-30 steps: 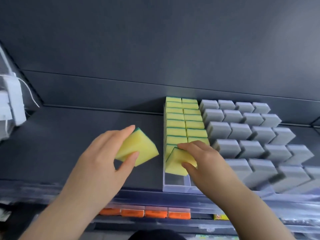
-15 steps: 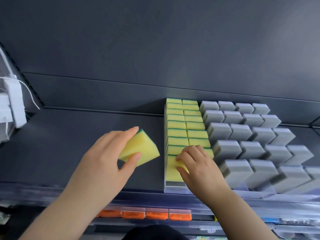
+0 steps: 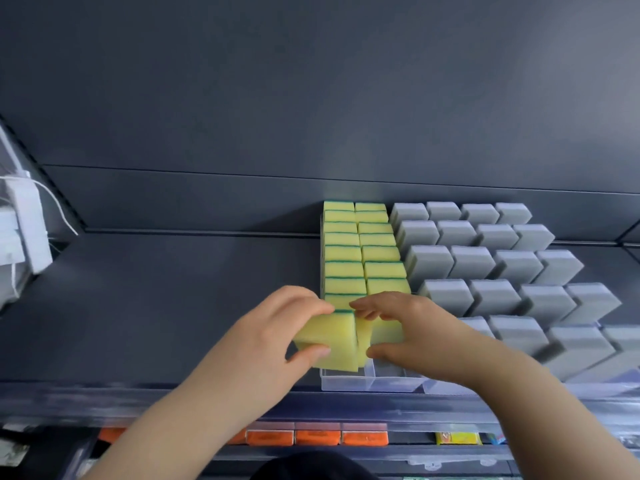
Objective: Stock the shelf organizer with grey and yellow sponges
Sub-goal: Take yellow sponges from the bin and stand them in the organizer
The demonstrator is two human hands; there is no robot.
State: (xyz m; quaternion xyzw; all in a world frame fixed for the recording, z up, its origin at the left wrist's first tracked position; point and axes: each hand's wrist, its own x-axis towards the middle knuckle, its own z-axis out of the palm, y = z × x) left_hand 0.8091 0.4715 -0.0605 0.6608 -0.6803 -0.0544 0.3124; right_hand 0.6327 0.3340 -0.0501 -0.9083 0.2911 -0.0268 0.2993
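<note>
Head: organizer (image 3: 346, 385) holds yellow sponges (image 3: 343, 254) beside grey sponges (image 3: 472, 261).

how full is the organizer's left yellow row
Nearly full: bare clear tray shows at its front, below the sponge the left hand grips.

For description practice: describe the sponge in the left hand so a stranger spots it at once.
On the dark shelf, a clear organizer holds two yellow columns beside grey sponges. At the left column's near end, the left hand pinches one sponge. Unlike its packed neighbours, it is tilted and juts left of the organizer.
</note>
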